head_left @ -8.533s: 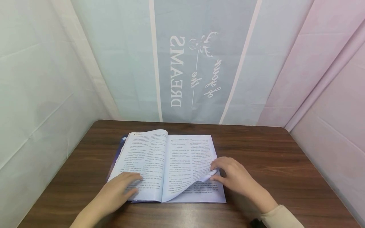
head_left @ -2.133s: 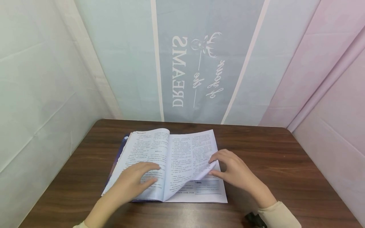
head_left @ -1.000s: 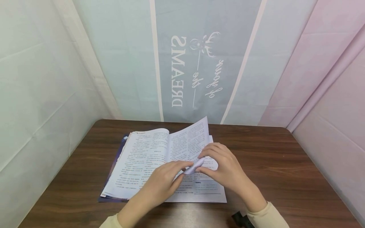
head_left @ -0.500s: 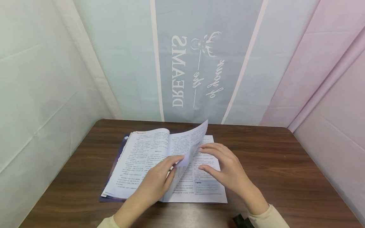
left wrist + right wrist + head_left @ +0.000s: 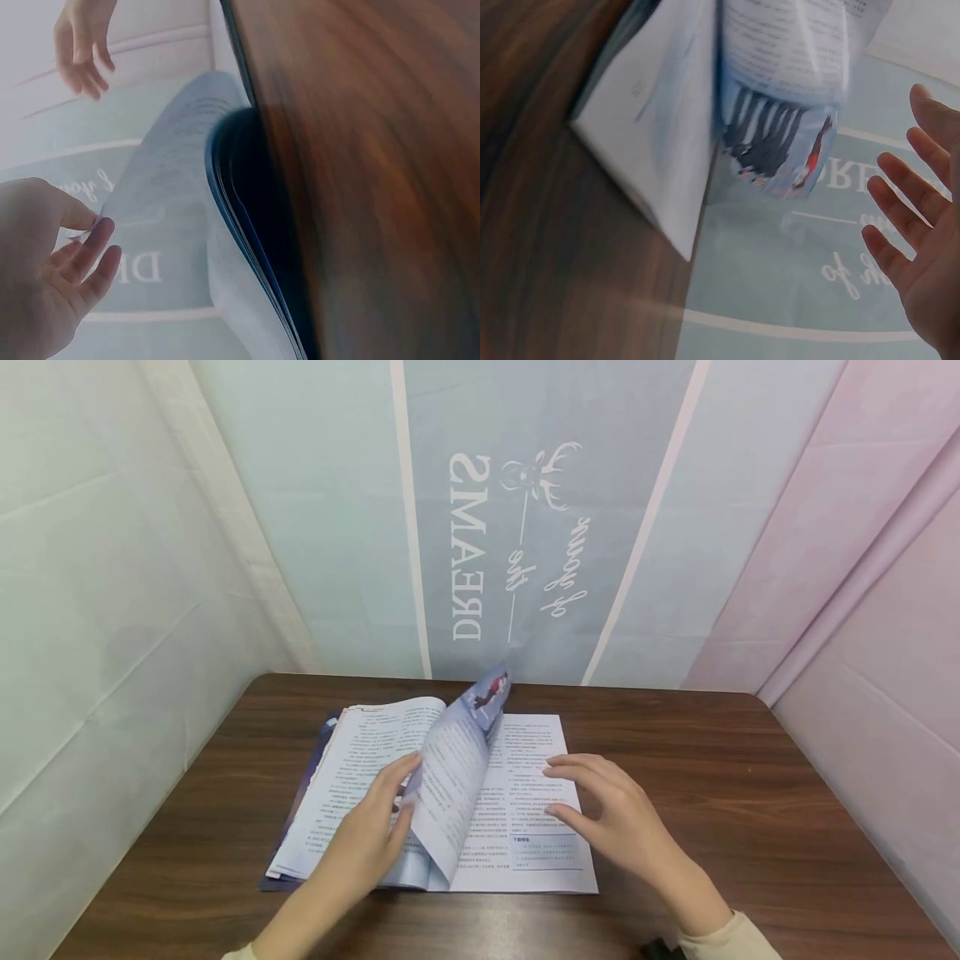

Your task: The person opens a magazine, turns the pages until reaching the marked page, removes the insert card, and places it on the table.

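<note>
A magazine (image 5: 540, 860) lies open on the table, its pages printed with small text. My left hand (image 5: 367, 831) pinches the outer edge of one raised page (image 5: 450, 785) between thumb and fingers, over the left half of the magazine. That page stands curved above the spine, and a coloured picture shows near its far corner. In the left wrist view, the pinched page edge sits between the thumb and fingers of the left hand (image 5: 56, 262). My right hand (image 5: 626, 822) hovers by the right-hand page, fingers apart, holding nothing. The right wrist view shows this hand (image 5: 922, 202) with spread fingers.
The dark brown wooden table (image 5: 712, 793) extends around the magazine. A fabric backdrop (image 5: 345, 527) with white lettering hangs behind it, and pale cloth walls stand at both sides. A small black object (image 5: 662, 950) is by the right sleeve.
The right hand let go of the page and moved right. The left hand took its edge and carried it left, so its picture side now shows.
</note>
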`<act>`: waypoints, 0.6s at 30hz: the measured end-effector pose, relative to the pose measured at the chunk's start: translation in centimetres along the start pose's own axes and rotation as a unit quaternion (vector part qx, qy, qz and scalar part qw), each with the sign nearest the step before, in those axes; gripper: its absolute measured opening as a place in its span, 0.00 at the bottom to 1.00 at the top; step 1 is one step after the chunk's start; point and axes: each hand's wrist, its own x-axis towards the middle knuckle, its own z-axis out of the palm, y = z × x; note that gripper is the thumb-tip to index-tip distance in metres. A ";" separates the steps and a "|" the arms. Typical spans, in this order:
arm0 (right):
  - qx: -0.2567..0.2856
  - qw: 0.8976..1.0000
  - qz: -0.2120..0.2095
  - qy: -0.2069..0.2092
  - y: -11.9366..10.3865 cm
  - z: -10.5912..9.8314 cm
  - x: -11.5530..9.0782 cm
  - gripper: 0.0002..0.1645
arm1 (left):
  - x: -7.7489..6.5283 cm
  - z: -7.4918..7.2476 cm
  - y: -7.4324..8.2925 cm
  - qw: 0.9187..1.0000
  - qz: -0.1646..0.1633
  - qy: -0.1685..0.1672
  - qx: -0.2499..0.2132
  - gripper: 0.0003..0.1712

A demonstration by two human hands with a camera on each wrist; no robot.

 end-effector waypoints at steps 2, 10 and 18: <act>-0.005 1.000 0.001 -0.006 0.3 0.0 -0.3 0.28 | -0.3 -0.3 -0.5 1.000 -0.006 0.004 0.015 0.42; -0.029 0.999 -0.008 -0.038 1.3 0.3 -1.7 0.25 | -1.3 -1.3 -2.5 0.997 -0.005 0.012 0.070 0.45; -0.055 0.995 0.004 -0.078 2.4 0.5 -3.1 0.25 | -2.4 -2.8 -4.9 0.994 -0.039 -0.014 0.102 0.47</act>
